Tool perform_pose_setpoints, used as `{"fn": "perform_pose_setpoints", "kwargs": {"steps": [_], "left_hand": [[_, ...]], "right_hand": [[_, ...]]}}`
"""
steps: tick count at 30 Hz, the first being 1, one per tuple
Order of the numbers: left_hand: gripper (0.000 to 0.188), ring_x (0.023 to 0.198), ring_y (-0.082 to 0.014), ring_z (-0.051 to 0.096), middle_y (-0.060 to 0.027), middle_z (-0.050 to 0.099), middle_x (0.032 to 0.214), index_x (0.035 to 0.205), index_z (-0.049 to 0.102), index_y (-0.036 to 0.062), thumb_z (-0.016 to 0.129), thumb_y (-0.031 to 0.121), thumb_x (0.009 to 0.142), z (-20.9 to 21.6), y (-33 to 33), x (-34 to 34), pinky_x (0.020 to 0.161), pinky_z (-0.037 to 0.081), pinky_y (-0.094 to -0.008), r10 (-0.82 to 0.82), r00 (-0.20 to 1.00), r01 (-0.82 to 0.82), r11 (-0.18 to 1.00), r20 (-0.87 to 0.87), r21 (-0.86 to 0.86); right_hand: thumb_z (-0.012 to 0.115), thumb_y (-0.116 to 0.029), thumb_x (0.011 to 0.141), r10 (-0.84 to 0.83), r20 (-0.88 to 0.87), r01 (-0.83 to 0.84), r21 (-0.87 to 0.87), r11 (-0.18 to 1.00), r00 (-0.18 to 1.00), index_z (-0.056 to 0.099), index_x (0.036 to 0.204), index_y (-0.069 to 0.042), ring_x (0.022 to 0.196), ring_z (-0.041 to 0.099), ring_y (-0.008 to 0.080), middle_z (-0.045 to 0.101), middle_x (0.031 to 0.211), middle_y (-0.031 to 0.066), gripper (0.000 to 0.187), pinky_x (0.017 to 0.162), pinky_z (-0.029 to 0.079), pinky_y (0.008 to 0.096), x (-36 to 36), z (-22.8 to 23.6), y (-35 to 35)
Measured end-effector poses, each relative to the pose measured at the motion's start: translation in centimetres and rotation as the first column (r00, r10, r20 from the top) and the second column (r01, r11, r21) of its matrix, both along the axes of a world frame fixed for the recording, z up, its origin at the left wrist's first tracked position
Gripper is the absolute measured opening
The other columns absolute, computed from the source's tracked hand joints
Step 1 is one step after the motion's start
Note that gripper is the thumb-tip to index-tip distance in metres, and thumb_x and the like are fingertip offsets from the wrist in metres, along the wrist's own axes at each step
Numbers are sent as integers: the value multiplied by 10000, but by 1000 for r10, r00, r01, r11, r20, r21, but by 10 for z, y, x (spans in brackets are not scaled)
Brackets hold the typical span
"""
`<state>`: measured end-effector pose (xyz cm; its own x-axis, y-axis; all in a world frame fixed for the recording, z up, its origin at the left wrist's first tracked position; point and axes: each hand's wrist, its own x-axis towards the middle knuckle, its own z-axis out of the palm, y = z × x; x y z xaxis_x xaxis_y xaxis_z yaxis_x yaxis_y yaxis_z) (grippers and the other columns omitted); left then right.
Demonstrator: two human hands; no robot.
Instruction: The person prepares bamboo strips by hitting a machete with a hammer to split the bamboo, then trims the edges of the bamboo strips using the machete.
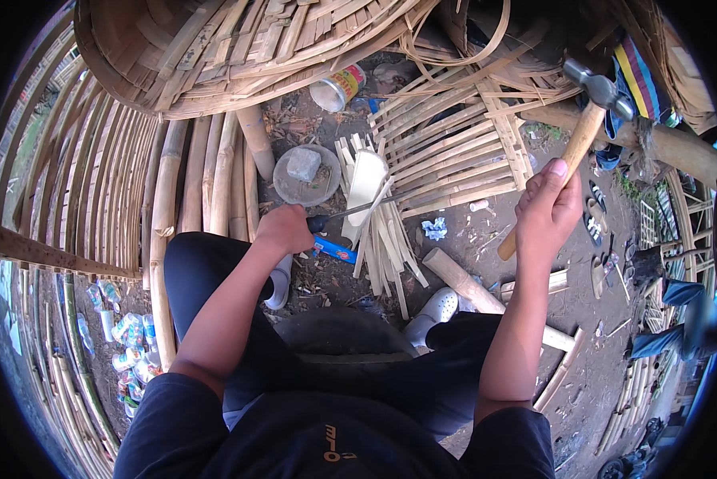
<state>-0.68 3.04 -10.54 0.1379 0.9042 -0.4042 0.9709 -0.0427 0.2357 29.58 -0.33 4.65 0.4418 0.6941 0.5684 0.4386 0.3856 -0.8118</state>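
Note:
My right hand (548, 209) is closed around the wooden handle of a claw hammer (583, 136), raised on the right with its metal head at the far end. My left hand (285, 230) is closed on the dark handle of a long, thin metal tool (350, 211); whether it is a blade seen edge-on or a rod, I cannot tell. The tool points right across a pile of split bamboo strips (382, 255) and a pale, flat oval piece (366, 177). A blue packet (334, 250) lies just under its handle.
Ahead stand a round lid with a stone block (303, 164), a bucket (338, 88) and a slatted bamboo panel (446, 152). Large woven bamboo work (238, 56) overhangs the far side. Bamboo poles (212, 176) line the left; a bamboo pole (462, 279) lies by my right foot. Someone's blue-clad leg (670, 327) shows at right.

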Motion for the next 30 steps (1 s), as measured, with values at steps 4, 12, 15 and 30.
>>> {"fn": "perform_pose_setpoints", "kwargs": {"steps": [4, 12, 15, 30], "left_hand": [[361, 1000, -335, 629, -208, 648, 1033, 985, 644, -13, 642, 220, 709, 5, -1, 8, 891, 498, -399, -8, 1000, 9, 999, -17, 35], [337, 1009, -343, 619, -198, 654, 1006, 971, 644, -3, 612, 210, 711, -7, -5, -9, 896, 497, -420, 26, 999, -23, 993, -28, 114], [334, 996, -342, 627, -199, 653, 1017, 968, 646, -2, 608, 206, 710, 5, -11, -7, 886, 502, -423, 29, 999, -27, 999, -42, 41], [418, 1032, -384, 605, -282, 619, 1051, 1045, 587, -69, 591, 167, 700, -43, 21, 10, 907, 484, -413, 251, 954, -254, 967, 165, -2]], "right_hand": [[435, -267, 987, 55, -297, 31, 276, 961, 953, 360, 838, -27, 430, 355, 104, 400, 608, 46, 292, 388, 332, 242, -30, -98, 3], [505, -206, 926, -55, 290, 219, -571, 791, 955, 575, 774, 87, 662, 593, 472, 581, 664, 291, 338, 601, 455, 487, -13, -182, -21], [490, -233, 970, -137, 133, 177, -355, 918, 982, 506, 742, 15, 457, 447, 150, 457, 536, 57, 336, 454, 354, 343, 1, -71, -10], [528, -305, 890, 495, 209, 54, -949, 310, 843, 629, 856, 81, 804, 624, 453, 627, 797, 300, 400, 756, 479, 520, -44, -341, -102]]}}
